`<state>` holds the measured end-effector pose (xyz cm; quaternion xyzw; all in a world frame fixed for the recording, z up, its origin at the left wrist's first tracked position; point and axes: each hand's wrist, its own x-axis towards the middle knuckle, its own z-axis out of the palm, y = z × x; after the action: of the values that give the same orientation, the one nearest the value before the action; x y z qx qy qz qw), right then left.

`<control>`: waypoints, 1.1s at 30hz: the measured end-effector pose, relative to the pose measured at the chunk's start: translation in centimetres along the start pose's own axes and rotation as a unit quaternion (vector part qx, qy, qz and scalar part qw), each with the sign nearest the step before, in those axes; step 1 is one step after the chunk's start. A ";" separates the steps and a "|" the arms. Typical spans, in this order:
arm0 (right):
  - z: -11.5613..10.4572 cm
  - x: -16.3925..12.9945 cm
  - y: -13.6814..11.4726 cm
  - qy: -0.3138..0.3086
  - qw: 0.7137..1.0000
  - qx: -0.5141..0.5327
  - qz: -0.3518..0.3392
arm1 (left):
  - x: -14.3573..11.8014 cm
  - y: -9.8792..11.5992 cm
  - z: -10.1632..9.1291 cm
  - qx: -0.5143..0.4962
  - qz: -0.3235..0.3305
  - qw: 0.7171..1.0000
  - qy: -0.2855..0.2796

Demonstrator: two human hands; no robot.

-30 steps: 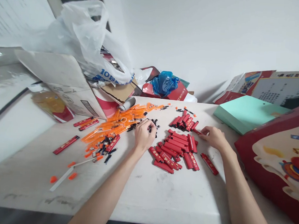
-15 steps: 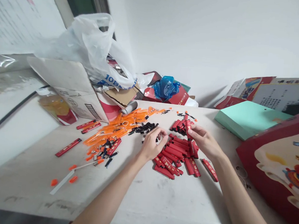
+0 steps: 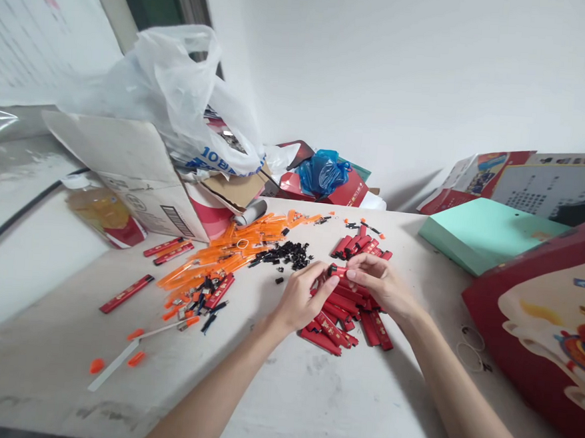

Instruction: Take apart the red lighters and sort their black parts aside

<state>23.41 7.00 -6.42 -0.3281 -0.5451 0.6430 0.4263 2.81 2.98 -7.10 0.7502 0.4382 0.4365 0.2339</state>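
Between my two hands is a narrow red casing [image 3: 339, 271] with a black end toward the left, held just above a pile of similar casings. My right hand [image 3: 381, 283] pinches its right part between thumb and fingertips. My left hand [image 3: 303, 296] has its thumb and fingers closed at the black end. Beneath and beyond the hands lie many red casings [image 3: 332, 327], some with gold print. Small black pieces [image 3: 294, 254] form a heap just past my left hand. Left of these spreads a pile of translucent orange plastic parts [image 3: 229, 258].
Loose red pieces [image 3: 127, 294], small orange caps [image 3: 96, 365] and a pale flat strip [image 3: 114, 365] lie at the left. A bottle [image 3: 103, 209], a cardboard box [image 3: 146, 169] and a white plastic bag [image 3: 176, 91] stand behind. A mint-green box [image 3: 492, 233] and a large red box [image 3: 551, 317] bound the right.
My right hand has moved left and nearer with the red casing, bringing it to my left hand. My left fingers now close on its end. The view has shifted slightly.
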 end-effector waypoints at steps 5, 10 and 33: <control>0.5 -0.4 -0.8 -0.055 0.998 -0.036 0.020 | -0.1 0.0 -0.2 -0.019 0.007 1.000 -0.005; 0.6 -0.7 -1.2 -0.075 0.994 -0.071 0.041 | -0.1 0.1 -0.5 -0.037 0.019 0.999 -0.003; 0.6 -0.2 -0.4 -0.070 0.994 -0.060 0.066 | 0.1 -0.2 -0.6 0.074 0.036 0.997 -0.013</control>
<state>23.08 6.54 -5.91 -0.3425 -0.5880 0.6577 0.3230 2.22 3.13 -6.91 0.7860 0.4393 0.4014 0.1677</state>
